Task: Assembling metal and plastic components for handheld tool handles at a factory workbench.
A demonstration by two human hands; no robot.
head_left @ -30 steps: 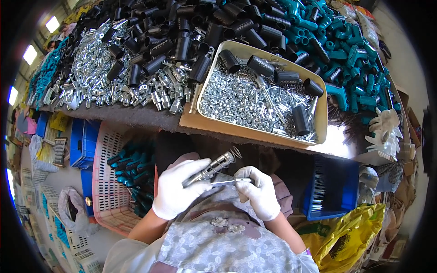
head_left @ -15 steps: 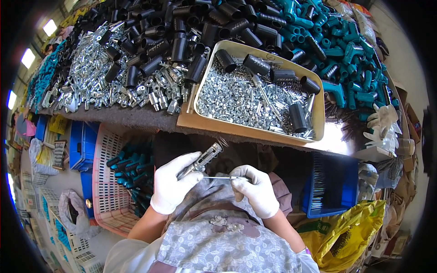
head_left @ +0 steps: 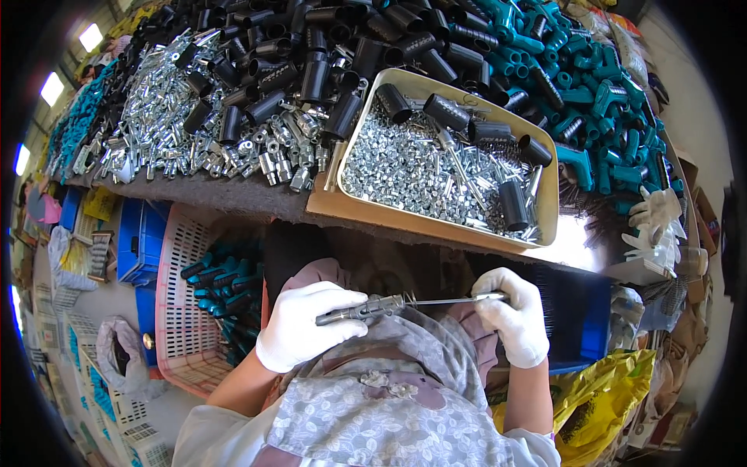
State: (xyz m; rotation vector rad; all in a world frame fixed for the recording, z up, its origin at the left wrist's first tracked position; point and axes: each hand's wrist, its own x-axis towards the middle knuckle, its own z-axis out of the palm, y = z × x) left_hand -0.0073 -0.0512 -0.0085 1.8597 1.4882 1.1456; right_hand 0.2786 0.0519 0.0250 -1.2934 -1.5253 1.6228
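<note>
Head view: the work sits low in the middle of the frame, over the person's lap; the left hand [head_left: 307, 327], gloved in white, is closed around a dark metal body [head_left: 359, 311], and the right hand [head_left: 513, 315], gloved likewise, pinches the far end of a thin metal rod [head_left: 447, 300] that runs level between the two hands; the rod's near end meets the dark body, so I judge the two pieces are joined or nearly so, and no handle sleeve is on them yet; much seems left, for the beige tray [head_left: 548, 175] at upper centre is full of small silver parts with a few black sleeves [head_left: 513, 204] on top, and heaps of black sleeves and teal handles [head_left: 599, 93] fill the top of the frame, while a pink basket [head_left: 175, 311] at lower left holds only some finished teal-handled tools.

Hard to tell: whether the rod is seated or merely touching, since the joint is small and bristly; the right fingertips hide the rod's tip; the table's far edges bend away and blur at the rim.
</note>
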